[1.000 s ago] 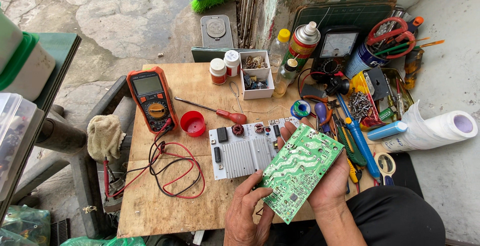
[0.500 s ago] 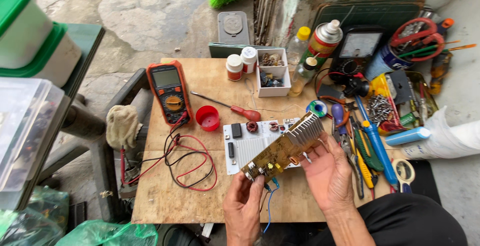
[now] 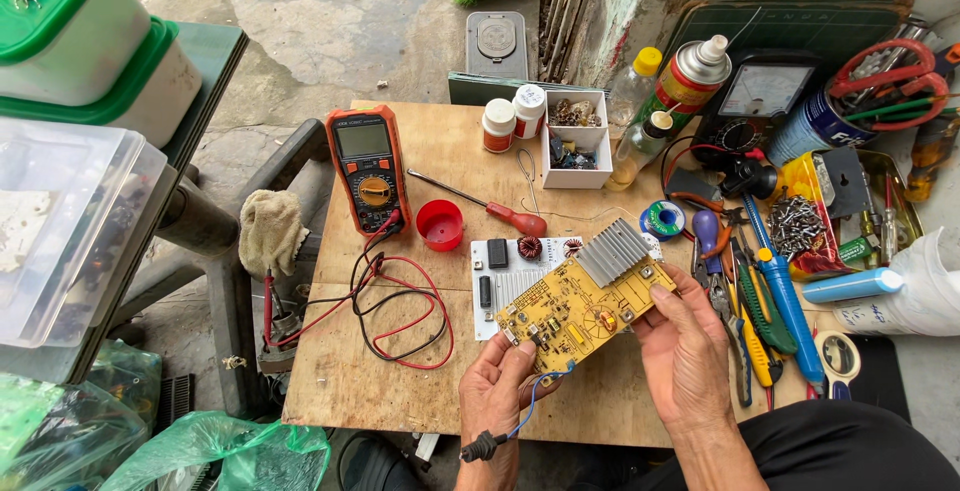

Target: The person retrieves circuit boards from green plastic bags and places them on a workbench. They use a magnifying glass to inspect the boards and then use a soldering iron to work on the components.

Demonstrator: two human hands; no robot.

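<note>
The yellow circuit board (image 3: 583, 303) (grey finned heatsink at its upper end) sits tilted above the wooden tabletop (image 3: 400, 391), just over a white board (image 3: 505, 286). I see my left hand (image 3: 500, 401) pinching its lower corner and my right hand (image 3: 685, 351) gripping the right edge, a blue wire (image 3: 530, 406) dangling below.

yellow circuit board with ribbed metal heatsink (image 3: 585, 303) held above wooden tabletop (image 3: 400, 391), left hand (image 3: 497, 401) at its 7 o'clock, right hand (image 3: 688, 351) at 4. white circuit board (image 3: 500, 281) under it. orange multimeter (image 3: 369, 168) at 10 o'clock; red-handled screwdriver (image 3: 500, 213) at 11.
</note>
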